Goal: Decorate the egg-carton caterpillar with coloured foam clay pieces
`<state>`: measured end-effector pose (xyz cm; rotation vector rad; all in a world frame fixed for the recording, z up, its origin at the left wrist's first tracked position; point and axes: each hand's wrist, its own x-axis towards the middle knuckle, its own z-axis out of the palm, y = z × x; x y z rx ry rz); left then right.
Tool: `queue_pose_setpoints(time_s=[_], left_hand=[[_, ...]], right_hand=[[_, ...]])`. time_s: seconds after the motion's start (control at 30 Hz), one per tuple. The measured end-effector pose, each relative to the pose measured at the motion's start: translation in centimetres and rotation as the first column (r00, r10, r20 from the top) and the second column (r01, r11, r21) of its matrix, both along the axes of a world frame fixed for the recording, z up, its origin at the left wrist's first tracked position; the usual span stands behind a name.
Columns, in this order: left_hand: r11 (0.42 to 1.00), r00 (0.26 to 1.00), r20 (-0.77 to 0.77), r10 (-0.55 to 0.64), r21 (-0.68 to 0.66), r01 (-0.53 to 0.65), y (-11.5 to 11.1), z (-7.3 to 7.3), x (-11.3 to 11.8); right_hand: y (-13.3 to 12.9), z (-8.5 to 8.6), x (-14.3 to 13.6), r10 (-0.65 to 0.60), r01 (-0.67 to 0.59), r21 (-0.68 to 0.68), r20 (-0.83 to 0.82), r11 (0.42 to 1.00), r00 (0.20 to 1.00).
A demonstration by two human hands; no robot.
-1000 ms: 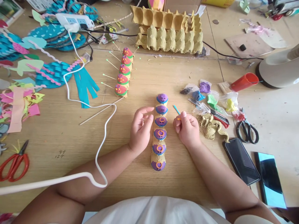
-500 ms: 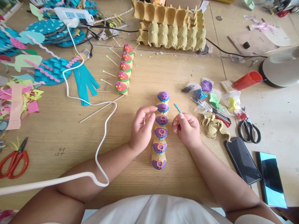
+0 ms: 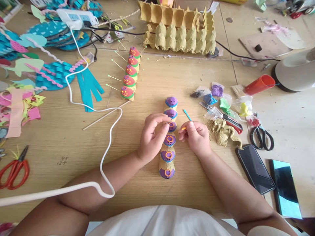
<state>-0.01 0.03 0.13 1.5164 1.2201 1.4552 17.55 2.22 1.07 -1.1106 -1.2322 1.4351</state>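
A strip of egg-carton cups (image 3: 168, 155) lies lengthwise in front of me, its domes covered in purple clay with blue rims and small faces. Orange clay rings sit on the nearer domes; the two farthest show none. My left hand (image 3: 154, 136) hovers over the strip's left side, thumb and index finger curved and apart, partly covering the third dome from the far end. Just right of the strip, my right hand (image 3: 197, 137) pinches a thin blue stick tool (image 3: 187, 114), its tip pointing up and left. A bit of orange clay (image 3: 184, 128) pokes out from the same fingers.
A red-and-green cup strip (image 3: 129, 81) with pin-like sticks stands back left. A white cable (image 3: 112, 131) crosses my left forearm. At right lie clay bags (image 3: 224, 104), a utility knife (image 3: 232, 122), black scissors (image 3: 262, 137) and a phone (image 3: 256, 168). Egg cartons (image 3: 182, 37) sit behind.
My left hand has shifted slightly right, its fingertips now over the third dome. My right hand has edged left and turned a little, showing more of the orange clay.
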Motion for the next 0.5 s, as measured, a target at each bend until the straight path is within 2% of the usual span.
queue_pose_setpoints(time_s=[0.13,0.27,0.37,0.5], left_hand=[[0.990,0.978,-0.194,-0.072,0.104,0.093,-0.17,0.75,-0.22],[0.968,0.943,-0.327,-0.065,0.210,0.140,-0.10,1.12,-0.29],[0.961,0.936,-0.350,-0.029,0.249,0.123,-0.01,1.14,-0.27],[0.967,0.954,-0.298,0.011,0.247,0.067,0.13,0.95,-0.30]], right_hand=[[-0.17,0.43,-0.03,0.026,-0.033,0.092,0.070,0.995,0.997],[-0.32,0.35,0.12,0.053,-0.072,0.167,0.118,0.983,0.992],[-0.43,0.21,0.32,0.091,-0.116,0.199,0.129,0.973,0.987],[-0.45,0.13,0.42,0.137,-0.154,0.243,0.087,0.958,0.987]])
